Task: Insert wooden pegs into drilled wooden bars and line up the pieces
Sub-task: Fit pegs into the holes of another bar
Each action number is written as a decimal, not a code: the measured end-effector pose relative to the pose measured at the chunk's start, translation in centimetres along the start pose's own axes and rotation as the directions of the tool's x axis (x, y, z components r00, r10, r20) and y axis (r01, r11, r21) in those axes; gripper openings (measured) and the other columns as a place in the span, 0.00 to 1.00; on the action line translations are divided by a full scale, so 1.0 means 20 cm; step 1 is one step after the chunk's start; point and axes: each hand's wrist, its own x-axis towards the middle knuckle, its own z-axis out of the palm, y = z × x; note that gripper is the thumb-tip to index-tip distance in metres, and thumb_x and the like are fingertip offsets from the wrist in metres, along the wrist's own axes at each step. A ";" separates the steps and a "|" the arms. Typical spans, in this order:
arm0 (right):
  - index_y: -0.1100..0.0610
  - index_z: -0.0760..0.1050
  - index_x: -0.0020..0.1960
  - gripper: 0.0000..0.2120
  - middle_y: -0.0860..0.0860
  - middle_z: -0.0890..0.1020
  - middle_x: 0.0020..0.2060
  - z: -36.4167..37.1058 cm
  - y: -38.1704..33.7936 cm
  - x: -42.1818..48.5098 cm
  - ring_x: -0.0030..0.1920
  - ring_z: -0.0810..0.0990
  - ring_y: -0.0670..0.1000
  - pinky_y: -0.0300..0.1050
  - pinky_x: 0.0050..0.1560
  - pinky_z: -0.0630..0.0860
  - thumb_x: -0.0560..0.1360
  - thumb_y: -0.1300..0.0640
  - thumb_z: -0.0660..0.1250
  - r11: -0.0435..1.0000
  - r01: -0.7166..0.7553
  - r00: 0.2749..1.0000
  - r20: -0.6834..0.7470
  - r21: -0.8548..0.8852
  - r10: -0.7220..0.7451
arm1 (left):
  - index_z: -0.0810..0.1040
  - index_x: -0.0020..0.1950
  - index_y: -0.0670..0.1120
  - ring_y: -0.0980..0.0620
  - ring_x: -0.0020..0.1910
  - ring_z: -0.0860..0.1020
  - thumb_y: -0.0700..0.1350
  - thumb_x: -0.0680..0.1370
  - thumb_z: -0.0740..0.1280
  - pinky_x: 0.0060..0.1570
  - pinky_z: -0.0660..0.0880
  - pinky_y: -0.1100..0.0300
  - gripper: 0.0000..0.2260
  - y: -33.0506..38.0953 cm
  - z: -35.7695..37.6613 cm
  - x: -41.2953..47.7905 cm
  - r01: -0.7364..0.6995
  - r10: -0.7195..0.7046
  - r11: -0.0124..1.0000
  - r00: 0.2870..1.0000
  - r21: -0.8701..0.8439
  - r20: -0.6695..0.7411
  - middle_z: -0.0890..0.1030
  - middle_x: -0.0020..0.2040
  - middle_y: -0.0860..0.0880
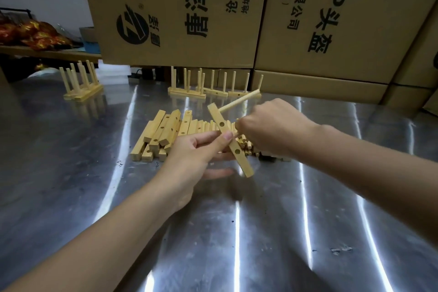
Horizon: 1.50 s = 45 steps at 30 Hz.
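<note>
My left fingers [227, 136] pinch a drilled wooden bar [243, 162] near its middle, thumb on top and the other fingers underneath. My left hand [196, 149] holds it tilted above the worktop [237, 232]. One peg [239, 101] is seated in the hole at the bar's far end and sticks out to the right. Two more holes along the bar are open.

My right hand [272, 128] is just beside the bar at its middle hole, back of the hand toward me. Its fingers [240, 124] are curled in tight, but I cannot tell what they grip.

Under and behind my hands lies a loose heap of drilled bars [163, 133] on the shiny metal worktop. A bundle of loose pegs [245, 146] lies partly under my right hand.

Farther back, finished bars with upright pegs [201, 89] stand in a row. A second cluster of pegged bars [81, 85] stands well apart to the left. Large printed cardboard boxes [177, 12] are stacked behind them. On a shelf at the far left lie red-and-gold wrapped packets [30, 33].
</note>
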 end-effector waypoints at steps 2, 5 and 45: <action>0.53 0.75 0.45 0.04 0.47 0.76 0.31 0.02 -0.03 -0.02 0.31 0.75 0.52 0.45 0.34 0.68 0.77 0.60 0.68 0.998 0.020 0.991 -0.133 -0.055 -0.027 | 0.87 0.59 0.42 0.45 0.55 0.88 0.48 0.81 0.74 0.47 0.86 0.49 0.12 -0.02 -0.01 0.01 0.036 -0.037 0.998 0.999 -0.045 -0.014 0.89 0.54 0.43; 0.56 0.74 0.46 0.01 0.54 0.80 0.39 0.06 -0.09 -0.04 0.42 0.79 0.58 0.51 0.48 0.73 0.75 0.61 0.64 0.994 0.010 0.950 -0.308 -0.110 -0.044 | 0.85 0.61 0.38 0.43 0.55 0.88 0.46 0.82 0.73 0.50 0.86 0.48 0.13 -0.03 -0.02 0.03 0.091 -0.094 0.983 0.996 -0.162 -0.010 0.88 0.55 0.40; 0.48 0.71 0.71 0.24 0.49 0.79 0.61 -0.27 0.14 -0.06 0.56 0.79 0.51 0.50 0.53 0.79 0.84 0.36 0.52 0.976 -0.103 0.988 -0.090 0.194 0.122 | 0.85 0.62 0.49 0.46 0.57 0.85 0.45 0.85 0.67 0.51 0.86 0.51 0.08 -0.02 -0.03 0.04 -0.159 0.150 0.969 0.987 0.189 0.060 0.87 0.55 0.43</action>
